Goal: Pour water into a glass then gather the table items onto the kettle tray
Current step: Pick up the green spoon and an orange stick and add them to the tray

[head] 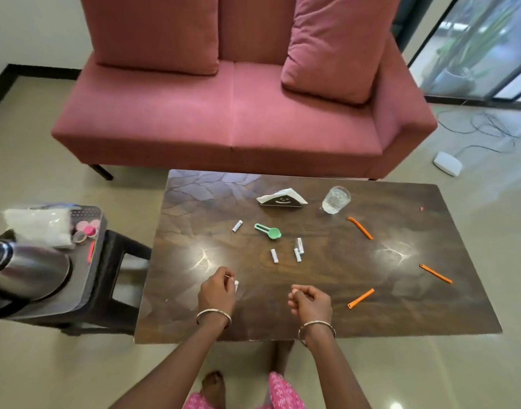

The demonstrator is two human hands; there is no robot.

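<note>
At the table's near edge the left hand pinches a white tube; the right hand is curled, perhaps empty. The glass by the far edge holds water; scoop and sticks await the tray.

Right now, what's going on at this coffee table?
A person stands at the coffee table, gathering things. The glass already holds water. The left hand pinches a small white cylinder, perhaps a battery; the right hand is curled beside it, and I cannot tell whether it holds anything. More white cylinders, a green scoop, three orange clips and a napkin holder lie on the table. The kettle sits on its tray to the left.
</note>
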